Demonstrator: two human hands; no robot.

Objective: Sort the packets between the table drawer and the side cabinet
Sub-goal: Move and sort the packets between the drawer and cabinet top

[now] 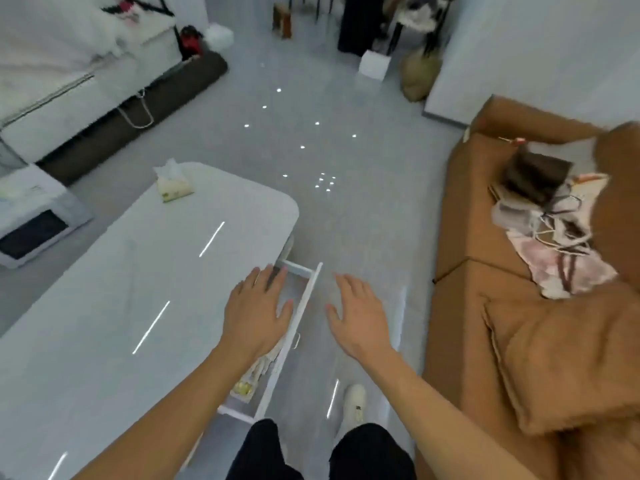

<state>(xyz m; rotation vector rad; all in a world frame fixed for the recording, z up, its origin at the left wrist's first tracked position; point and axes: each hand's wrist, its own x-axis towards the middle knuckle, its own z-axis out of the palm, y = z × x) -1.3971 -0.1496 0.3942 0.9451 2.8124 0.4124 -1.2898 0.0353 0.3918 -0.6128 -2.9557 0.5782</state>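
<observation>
left hand (258, 308): palm down, fingers (273, 277) straight and spread, holding nothing; hovers over the edge of the surface and the open drawer.
right hand (360, 313): palm down, fingers straight and spread, holding nothing; hangs over the floor just right of the drawer front.
drawer (299, 317): white, pulled out from the right side of the table; small handle on its front panel.
packets (258, 374): pale wrappers lying inside the drawer at its near end, one with yellowish contents; blurred, count unclear, possibly several overlapping.
surface (114, 289): glossy white tabletop with rounded corner, light strips reflected on it.
tissue pack (175, 188): at the far end of the surface, one tissue sticking up.
sofa (485, 271): brown, to the right of the person; a cushion (561, 358) lies on it near the right hand side.
clothes pile (554, 230): pale fabric, cords and a dark item heaped on the sofa seat.
floor (346, 202): grey, shiny, spots of light on it.
shoe (355, 401): white, on the floor below the right forearm.
legs: dark trousers at the bottom edge.
</observation>
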